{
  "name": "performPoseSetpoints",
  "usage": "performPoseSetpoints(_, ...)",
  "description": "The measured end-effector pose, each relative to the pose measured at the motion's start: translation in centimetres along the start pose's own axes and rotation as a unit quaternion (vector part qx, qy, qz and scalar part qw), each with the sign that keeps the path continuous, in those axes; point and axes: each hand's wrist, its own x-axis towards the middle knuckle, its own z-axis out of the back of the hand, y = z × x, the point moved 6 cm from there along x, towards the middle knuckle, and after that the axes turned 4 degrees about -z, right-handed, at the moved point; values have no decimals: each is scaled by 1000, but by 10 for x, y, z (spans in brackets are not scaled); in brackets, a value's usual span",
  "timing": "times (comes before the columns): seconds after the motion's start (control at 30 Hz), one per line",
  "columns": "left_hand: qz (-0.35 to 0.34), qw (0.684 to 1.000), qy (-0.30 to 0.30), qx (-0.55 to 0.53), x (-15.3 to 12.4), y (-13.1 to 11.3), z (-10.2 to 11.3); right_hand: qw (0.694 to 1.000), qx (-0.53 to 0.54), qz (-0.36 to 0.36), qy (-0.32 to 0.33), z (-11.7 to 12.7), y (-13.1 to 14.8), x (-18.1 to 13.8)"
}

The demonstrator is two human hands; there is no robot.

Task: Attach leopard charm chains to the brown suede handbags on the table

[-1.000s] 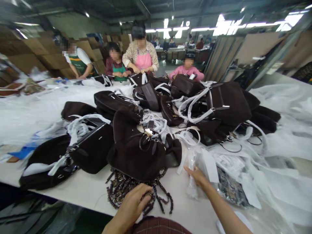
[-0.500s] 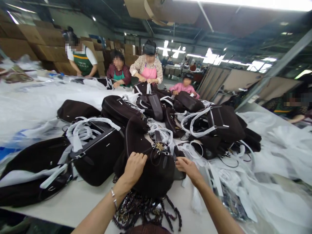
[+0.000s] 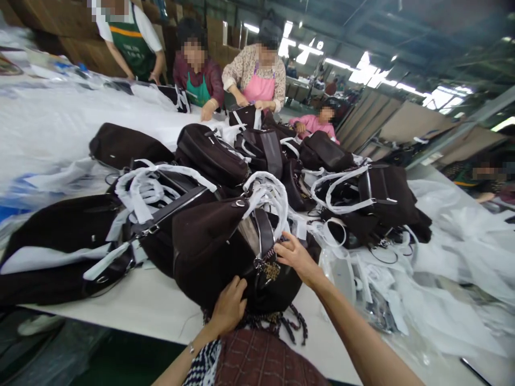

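A dark brown suede handbag point(image 3: 209, 246) lies tilted at the near edge of the white table point(image 3: 153, 305), its strap wrapped in white paper. My left hand point(image 3: 229, 308) grips the bag's lower edge from below, fingers curled on it. At the top of the same bag, my right hand point(image 3: 295, 257) pinches the strap and the gold metal clasp point(image 3: 270, 269). A bundle of dark chain straps point(image 3: 289, 324) lies under the bag.
Several more brown handbags with paper-wrapped straps point(image 3: 362, 198) are heaped across the table. Clear plastic bags and white wrapping point(image 3: 434, 300) spread to the right. Several other people work at the far side, one in a pink apron point(image 3: 257, 86). Cardboard boxes stand behind them.
The bag has been pulled toward me and tipped up. My left hand slid from the bag's top to its lower edge, and my right hand moved onto the strap and clasp.
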Motion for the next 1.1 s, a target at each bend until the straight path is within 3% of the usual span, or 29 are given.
performPoseSetpoints(0.13,23,986,-12,-166,12,-17,8,994,-57,94,-21,-24,-4,0)
performPoseSetpoints(0.23,61,965,-36,-254,22,-31,18,995,-60,78,-33,-26,-12,-4)
performPoseSetpoints(0.4,71,952,-23,-297,42,-55,21,979,-161,126,-17,-26,-10,-15)
performPoseSetpoints(0.5,26,959,57,-275,49,-65,31,975,-167,142,-41,-19,-10,-12)
performPoseSetpoints(0.57,-30,969,83,-233,51,-65,54,982,-135,131,-23,-15,-12,-6)
performPoseSetpoints(0.7,-70,995,-49,-44,67,-38,124,994,-27,89,55,-12,-21,3)
performPoseSetpoints(0.77,-80,992,-84,44,80,-24,144,994,17,63,84,-10,-25,3)
performPoseSetpoints(0.9,-122,984,-48,124,107,-10,140,991,22,49,119,-3,-22,0)
performPoseSetpoints(1.1,-147,981,-30,120,118,-21,135,984,-96,68,135,17,-4,-2)
